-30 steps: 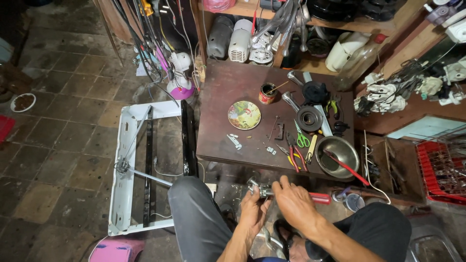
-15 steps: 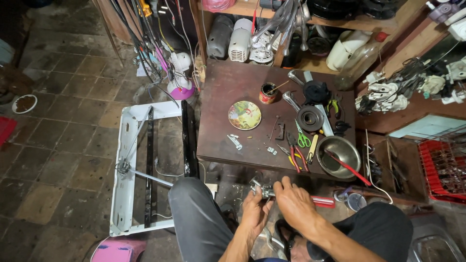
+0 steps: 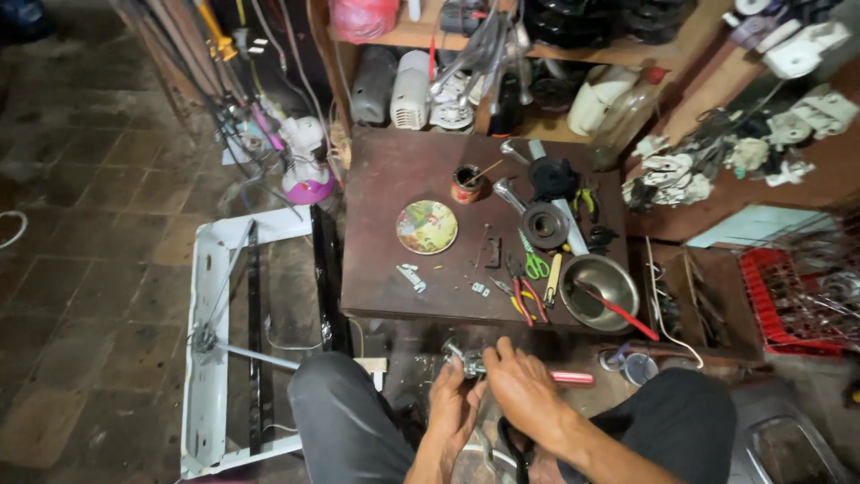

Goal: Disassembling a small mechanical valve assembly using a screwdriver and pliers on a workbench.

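The person sits with knees apart, both hands low between them, just below the front edge of the counter (image 3: 394,224). The left hand (image 3: 452,403) is closed around a small metal part (image 3: 464,358), steadying it, while the right hand (image 3: 520,390) grips a red-handled tool (image 3: 571,377) whose long axis lies roughly level, tip pointing left into the part

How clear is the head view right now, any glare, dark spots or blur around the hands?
Head view: the wooden table is evenly lit; slight glare on the steel bowl; the top left floor and shelves fall dark; straight edges bow toward the frame edges; left hand and right hand are soft, their small metal part hard to resolve.
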